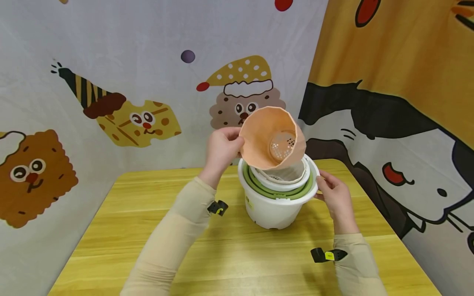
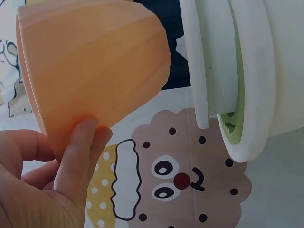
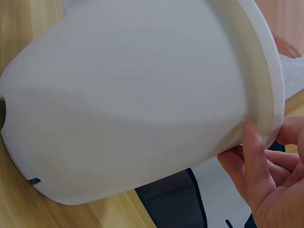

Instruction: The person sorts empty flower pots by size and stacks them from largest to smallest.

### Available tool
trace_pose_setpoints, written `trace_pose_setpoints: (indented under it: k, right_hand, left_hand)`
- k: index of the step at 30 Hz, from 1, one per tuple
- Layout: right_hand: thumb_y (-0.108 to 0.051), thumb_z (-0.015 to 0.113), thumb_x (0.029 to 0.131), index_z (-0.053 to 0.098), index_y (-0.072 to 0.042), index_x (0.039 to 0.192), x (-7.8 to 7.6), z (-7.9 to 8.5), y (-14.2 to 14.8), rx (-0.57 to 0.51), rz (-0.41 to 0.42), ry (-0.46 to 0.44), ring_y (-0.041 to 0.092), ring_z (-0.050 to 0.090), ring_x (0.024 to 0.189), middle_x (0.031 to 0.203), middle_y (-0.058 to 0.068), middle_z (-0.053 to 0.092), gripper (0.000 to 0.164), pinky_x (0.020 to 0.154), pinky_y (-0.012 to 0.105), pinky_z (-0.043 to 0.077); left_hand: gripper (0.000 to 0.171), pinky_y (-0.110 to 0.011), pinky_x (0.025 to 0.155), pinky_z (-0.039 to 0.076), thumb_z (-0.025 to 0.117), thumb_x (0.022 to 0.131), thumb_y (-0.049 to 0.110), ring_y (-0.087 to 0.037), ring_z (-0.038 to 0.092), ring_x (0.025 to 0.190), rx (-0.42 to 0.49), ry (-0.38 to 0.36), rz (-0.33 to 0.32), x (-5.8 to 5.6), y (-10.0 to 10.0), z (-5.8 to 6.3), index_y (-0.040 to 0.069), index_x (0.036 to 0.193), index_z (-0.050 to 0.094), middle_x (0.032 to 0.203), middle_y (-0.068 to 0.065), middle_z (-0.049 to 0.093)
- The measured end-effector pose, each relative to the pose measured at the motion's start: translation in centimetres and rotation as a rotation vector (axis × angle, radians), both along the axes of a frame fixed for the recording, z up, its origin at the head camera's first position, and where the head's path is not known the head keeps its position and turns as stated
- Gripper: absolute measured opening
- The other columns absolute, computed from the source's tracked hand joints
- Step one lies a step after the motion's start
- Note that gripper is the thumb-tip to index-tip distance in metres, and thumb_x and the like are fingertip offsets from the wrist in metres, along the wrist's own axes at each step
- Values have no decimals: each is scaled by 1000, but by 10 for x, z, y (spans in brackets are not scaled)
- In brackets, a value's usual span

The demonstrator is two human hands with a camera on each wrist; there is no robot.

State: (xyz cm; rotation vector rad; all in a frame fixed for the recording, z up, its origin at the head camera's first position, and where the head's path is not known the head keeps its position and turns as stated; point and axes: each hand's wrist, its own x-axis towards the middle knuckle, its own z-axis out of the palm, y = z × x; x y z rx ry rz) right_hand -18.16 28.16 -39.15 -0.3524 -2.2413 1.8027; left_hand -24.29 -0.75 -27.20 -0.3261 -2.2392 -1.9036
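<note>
My left hand [image 1: 223, 149] pinches the rim of an orange plastic flower pot [image 1: 259, 142], which is tipped so its mouth faces me and the holes in its base show. In the left wrist view the orange pot [image 2: 99, 61] hangs apart from the pots beside it. Below it stands a large white pot [image 1: 272, 211] on the table, with a green pot [image 1: 275, 193] and smaller white pots [image 1: 292, 183] nested inside. My right hand [image 1: 335, 193] grips the large white pot's rim at its right side; in the right wrist view the fingers [image 3: 256, 166] press under that rim.
The wooden table [image 1: 237, 255] stretches in front of the pots and to both sides. Behind it hangs a printed cloth [image 1: 155, 49] with cartoon figures. Black bands with small devices sit on both sleeves.
</note>
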Motion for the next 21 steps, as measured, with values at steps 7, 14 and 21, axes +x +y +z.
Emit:
trace_pose_setpoints:
  k: [7,14,21]
  right_hand:
    - [-23,53,103,49,1,143,0,0,0,-1,-7,1,2,60,82,114,13,57,47,65,20,57]
    - [-25,52,103,49,0,144,-1,-1,0,17,-3,1,1,60,84,115,13,57,48,67,21,57]
    - [-24,52,103,49,0,144,-1,-2,0,12,-6,-5,1,61,84,114,12,58,47,67,21,57]
  left_hand:
    - [22,-29,54,58,62,89,5,-18,67,62,-178,57,4,-3,4,6,4,105,76,85,-7,72]
    - [20,-25,54,57,62,90,5,-16,67,62,-280,69,1,-4,11,11,2,103,76,88,-7,72]
    - [19,-24,56,55,62,88,6,-14,65,64,-406,111,39,-5,16,10,4,101,76,86,-5,71]
